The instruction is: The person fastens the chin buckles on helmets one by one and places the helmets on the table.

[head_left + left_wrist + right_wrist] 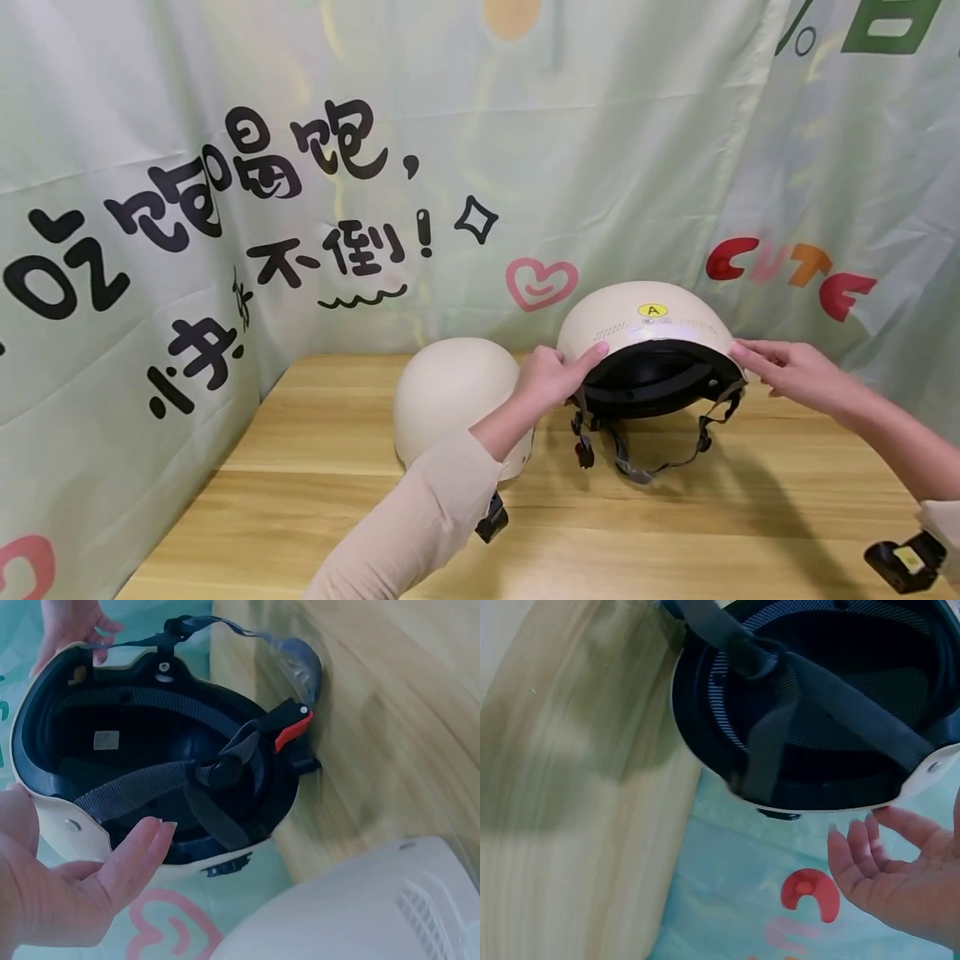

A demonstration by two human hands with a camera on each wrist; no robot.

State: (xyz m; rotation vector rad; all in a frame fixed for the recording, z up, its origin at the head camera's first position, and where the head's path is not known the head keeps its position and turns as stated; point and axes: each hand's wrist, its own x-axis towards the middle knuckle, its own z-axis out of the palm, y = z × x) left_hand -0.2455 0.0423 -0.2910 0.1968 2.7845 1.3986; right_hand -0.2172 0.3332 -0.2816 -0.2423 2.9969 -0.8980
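Note:
A cream half helmet (pixel 611 312) with a yellow "A" sticker (pixel 652 310) is held tilted above the table, its black lining (pixel 645 379) facing me. My left hand (pixel 546 377) grips its left side, thumb on the shell near the rim. On the opposite side my right hand (pixel 802 373) holds the rim between thumb and fingers. Below hangs the dark chin strap (pixel 675 463); its red-tabbed buckle (pixel 294 731) shows in the left wrist view. A second cream helmet (pixel 450 392) rests dome up on the table, partly hidden behind my left forearm.
The wooden table (pixel 315 500) extends under both helmets. Behind it hangs a pale green printed curtain (pixel 465 50) with lettering and hearts, close to the table's back edge. Small black devices (pixel 492 518) are worn at my wrists.

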